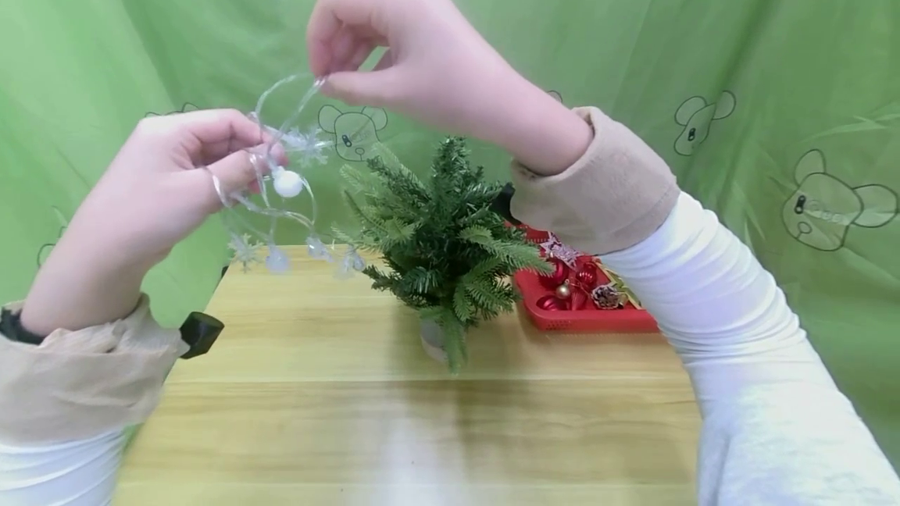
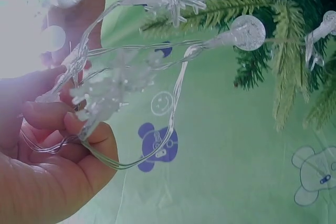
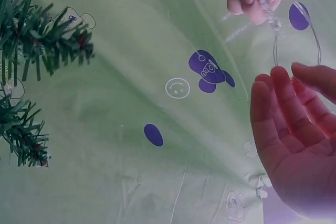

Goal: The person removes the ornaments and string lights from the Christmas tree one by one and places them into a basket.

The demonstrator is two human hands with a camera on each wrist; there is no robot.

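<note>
A clear-wired string of lights, with snowflake and ball bulbs, is looped and bunched up in the air left of a small artificial Christmas tree. My left hand holds the bunch between thumb and fingers, and one wire loop passes round the thumb. Above it, my right hand pinches a raised loop of the wire at its fingertips. Up close in the left wrist view, a snowflake bulb hangs by the fingers, and a ball bulb reaches toward the tree branches.
A red basket with red balls, a pine cone and other ornaments sits behind the tree at the right, partly covered by my right sleeve. The tree stands on a wooden table. A green curtain with bear drawings hangs behind.
</note>
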